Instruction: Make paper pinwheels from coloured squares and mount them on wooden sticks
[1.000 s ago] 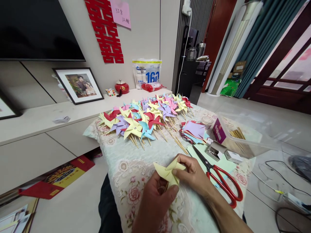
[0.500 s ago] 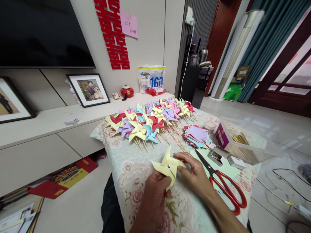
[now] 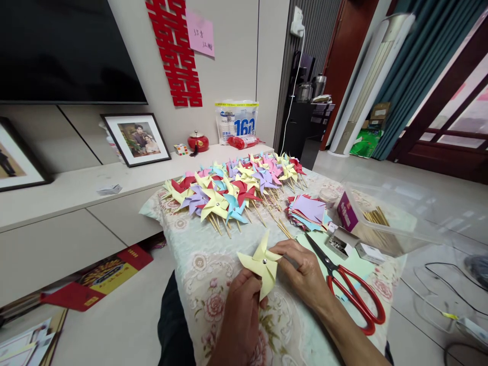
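Note:
A pale yellow paper pinwheel point(image 3: 266, 260) with a silver pin head at its centre is held over the near part of the table. My left hand point(image 3: 244, 295) is closed on it from below, pinching the lower left side. The closed fingers of my right hand point(image 3: 301, 269) meet its right blade. A small dark grey strip point(image 3: 292, 261) shows at those fingers; what it is I cannot make out. Just right of that hand lie scissors point(image 3: 343, 284) with red handles, slightly open, on light green paper point(image 3: 318, 245). Whether a stick is behind the pinwheel is hidden.
Many finished pinwheels point(image 3: 236, 195) on sticks cover the table's far side. Paper squares point(image 3: 308, 209) are stacked behind the scissors. To the right are a small box of metal pins point(image 3: 339, 245), a white box point(image 3: 369, 253) and a clear tub point(image 3: 404, 223) with wooden sticks point(image 3: 376, 217).
My right hand has turned and its fingers have closed over the right blade, with a grey strip now showing there. My left hand keeps its hold, and the pinwheel stays nearly in place.

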`<state>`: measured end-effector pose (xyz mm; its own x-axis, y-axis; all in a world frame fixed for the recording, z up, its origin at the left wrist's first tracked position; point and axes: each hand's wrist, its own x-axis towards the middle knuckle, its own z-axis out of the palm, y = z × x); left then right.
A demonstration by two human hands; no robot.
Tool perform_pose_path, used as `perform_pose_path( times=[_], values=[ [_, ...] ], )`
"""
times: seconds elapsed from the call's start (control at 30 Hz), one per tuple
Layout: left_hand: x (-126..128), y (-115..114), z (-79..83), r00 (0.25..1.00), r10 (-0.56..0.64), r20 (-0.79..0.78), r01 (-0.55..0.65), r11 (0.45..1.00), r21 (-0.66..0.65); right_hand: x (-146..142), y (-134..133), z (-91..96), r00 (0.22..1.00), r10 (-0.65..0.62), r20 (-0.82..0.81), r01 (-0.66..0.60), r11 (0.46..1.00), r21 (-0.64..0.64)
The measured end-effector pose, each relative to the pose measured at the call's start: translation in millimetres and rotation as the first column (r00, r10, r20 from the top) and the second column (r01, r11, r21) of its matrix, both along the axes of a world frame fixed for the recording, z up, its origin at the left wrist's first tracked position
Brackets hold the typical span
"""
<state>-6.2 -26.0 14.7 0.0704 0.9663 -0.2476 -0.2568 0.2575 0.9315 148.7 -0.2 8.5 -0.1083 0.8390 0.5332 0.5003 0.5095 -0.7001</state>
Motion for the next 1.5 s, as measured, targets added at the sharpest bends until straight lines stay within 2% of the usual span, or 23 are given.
perform_pose_path(
  times=[0.17,0.4,0.53,0.63,0.73,0.8,0.87,0.97,1.0,1.07,1.13,1.23,1.33,1.5],
  values=[
    [1.7,1.0,2.7,0.998,0.021,0.055,-0.017,0.997,-0.077,-0.4,0.5,0.8,0.999,0.007,0.036,-0.008,1.0,0.005],
    [-4.4,2.0,-13.3,0.999,-0.023,-0.042,0.027,0.995,0.095,-0.4,0.9,-3.2,0.999,0.021,0.04,-0.021,1.0,0.01],
    [-5.4,4.1,-15.3,1.0,-0.021,-0.004,0.021,0.996,0.092,2.0,0.9,-5.4,0.993,-0.093,-0.067,0.093,0.996,0.001],
    [-3.4,6.1,-9.0,0.996,-0.028,0.083,0.025,0.999,0.03,2.4,0.3,-3.1,0.961,-0.184,-0.207,0.156,0.977,-0.144],
    [-1.1,9.6,-5.2,0.963,0.017,0.268,0.002,0.997,-0.072,0.9,0.6,-0.2,0.907,-0.187,-0.378,0.038,0.929,-0.368],
    [-0.2,13.2,-7.4,0.928,0.055,0.369,-0.013,0.993,-0.115,0.5,1.6,-0.2,0.86,-0.193,-0.473,-0.053,0.888,-0.457],
    [0.2,17.1,-12.0,0.896,0.087,0.436,-0.027,0.989,-0.142,1.6,3.0,-1.9,0.812,-0.242,-0.531,-0.061,0.87,-0.489],
    [1.2,20.7,-16.6,0.857,0.138,0.496,-0.053,0.982,-0.182,4.8,4.1,-4.9,0.741,-0.33,-0.584,0.031,0.887,-0.461],
    [1.8,21.1,-16.8,0.847,0.149,0.51,-0.056,0.979,-0.194,5.5,3.8,-5.2,0.74,-0.338,-0.582,0.057,0.893,-0.447],
    [3.6,20.7,-16.0,0.837,0.15,0.526,-0.045,0.977,-0.207,4.6,1.9,-4.1,0.795,-0.307,-0.524,0.057,0.897,-0.439],
    [5.6,19.7,-15.3,0.837,0.147,0.527,-0.046,0.979,-0.199,0.8,-1.5,-1.4,0.883,-0.23,-0.408,0.034,0.9,-0.434],
    [7.8,18.8,-16.4,0.848,0.122,0.516,-0.047,0.987,-0.155,-6.9,-6.3,2.6,0.968,-0.137,-0.209,0.067,0.948,-0.312],
    [8.5,19.0,-18.8,0.84,0.105,0.533,-0.035,0.99,-0.139,-11.0,-8.1,3.8,0.989,-0.108,-0.105,0.086,0.977,-0.196],
    [8.1,17.9,-21.8,0.836,0.087,0.542,-0.029,0.993,-0.114,-11.0,-7.5,4.3,0.992,-0.086,-0.092,0.068,0.98,-0.185]
  ],
)
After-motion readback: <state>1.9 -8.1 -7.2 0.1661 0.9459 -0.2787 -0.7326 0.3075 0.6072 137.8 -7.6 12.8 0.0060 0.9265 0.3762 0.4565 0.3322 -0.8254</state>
